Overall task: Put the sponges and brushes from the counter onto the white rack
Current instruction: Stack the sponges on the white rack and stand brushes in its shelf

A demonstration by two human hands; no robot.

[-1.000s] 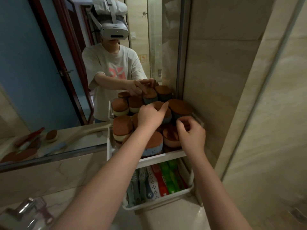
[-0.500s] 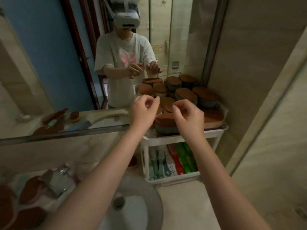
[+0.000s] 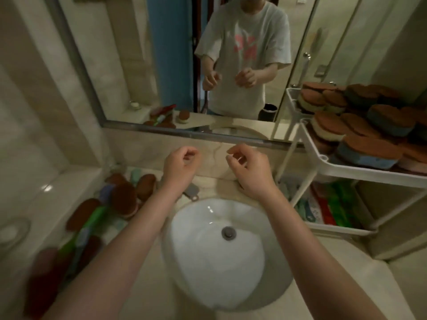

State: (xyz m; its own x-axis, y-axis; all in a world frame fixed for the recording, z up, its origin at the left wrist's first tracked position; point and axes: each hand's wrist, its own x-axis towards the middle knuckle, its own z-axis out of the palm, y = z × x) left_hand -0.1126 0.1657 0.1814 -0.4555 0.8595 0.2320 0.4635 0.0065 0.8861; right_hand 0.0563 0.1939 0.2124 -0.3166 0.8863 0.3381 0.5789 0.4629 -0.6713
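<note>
Brown-topped blue and cream sponges (image 3: 369,148), white rack (image 3: 369,173), green brushes (image 3: 338,204), white sink (image 3: 208,262), beige counter (image 3: 335,285)

**No writing I can read**

I find no text, number or brand that reads clearly. The pink print (image 3: 246,43) on the chest of my white T-shirt (image 3: 265,24), seen in the mirror (image 3: 129,72), is too blurred to tell as letters. The coloured items (image 3: 328,204) on the lower shelf of the white rack (image 3: 310,146) are blurred too, with no legible words.
</note>
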